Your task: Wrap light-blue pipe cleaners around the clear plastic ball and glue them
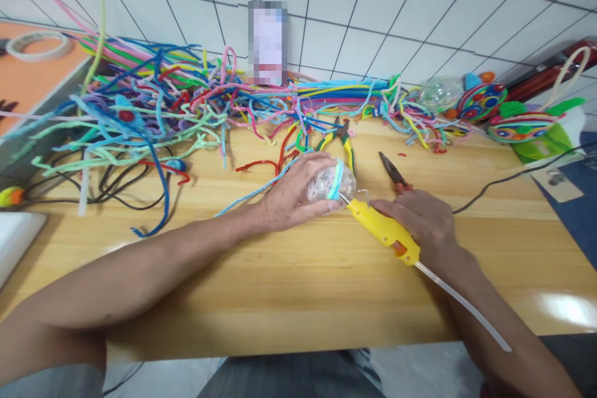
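Observation:
My left hand [289, 194] is closed around a clear rounded ball [318, 185] with speckled patches. A light blue and green fuzzy band [336, 179] runs across the ball. In my right hand [426, 221] is a yellow hot glue gun [379, 222], its metal nozzle touching or very close to the ball beside the band. A translucent glue stick [461, 301] sticks out of the gun's back end. The grip and most of my right fingers are hidden behind the gun. Just beyond that hand lie dark-nosed pliers [390, 168].
Tangled pipe cleaners [153, 96] are heaped along the wall. Yellow-and-green pliers [347, 143] lie behind the ball. At the back right are colourful decorated figures [482, 102]. A black cable [494, 175] crosses the right side; a phone [268, 43] leans on the wall.

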### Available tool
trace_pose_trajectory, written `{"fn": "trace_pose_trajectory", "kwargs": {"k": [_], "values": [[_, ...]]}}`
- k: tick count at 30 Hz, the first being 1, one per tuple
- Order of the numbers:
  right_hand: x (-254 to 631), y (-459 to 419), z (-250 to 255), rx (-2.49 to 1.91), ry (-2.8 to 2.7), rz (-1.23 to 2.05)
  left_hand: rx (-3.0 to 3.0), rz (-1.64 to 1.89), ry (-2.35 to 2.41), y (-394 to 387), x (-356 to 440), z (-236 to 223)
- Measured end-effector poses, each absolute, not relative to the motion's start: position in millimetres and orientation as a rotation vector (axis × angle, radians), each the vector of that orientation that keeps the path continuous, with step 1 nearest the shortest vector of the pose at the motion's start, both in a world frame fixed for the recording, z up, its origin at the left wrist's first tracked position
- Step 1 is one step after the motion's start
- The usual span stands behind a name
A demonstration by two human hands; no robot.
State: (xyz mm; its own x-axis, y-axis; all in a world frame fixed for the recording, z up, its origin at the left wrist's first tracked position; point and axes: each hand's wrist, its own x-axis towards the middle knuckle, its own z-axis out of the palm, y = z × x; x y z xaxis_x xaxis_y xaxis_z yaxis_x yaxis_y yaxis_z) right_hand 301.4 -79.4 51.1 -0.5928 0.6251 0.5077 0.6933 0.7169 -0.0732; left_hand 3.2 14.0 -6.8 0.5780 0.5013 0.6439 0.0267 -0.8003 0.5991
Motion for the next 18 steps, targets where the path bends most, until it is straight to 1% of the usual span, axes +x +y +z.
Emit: {"fn": "trace_pose_trajectory", "kwargs": {"k": [5,12,18], "values": [[296.3,-78.2,50.0,-1.048,-2.338,-0.284,2.269,1.162,0.428,13.6,4.1,-5.7],[293.0,-77.3,51.6,-1.012,-2.351,-0.312,2.265,1.187,0.408,13.2,4.8,-5.1],[295.6,-78.6,51.1,-1.004,-2.391,-0.265,2.267,1.16,0.41,13.6,4.1,-5.0]]}}
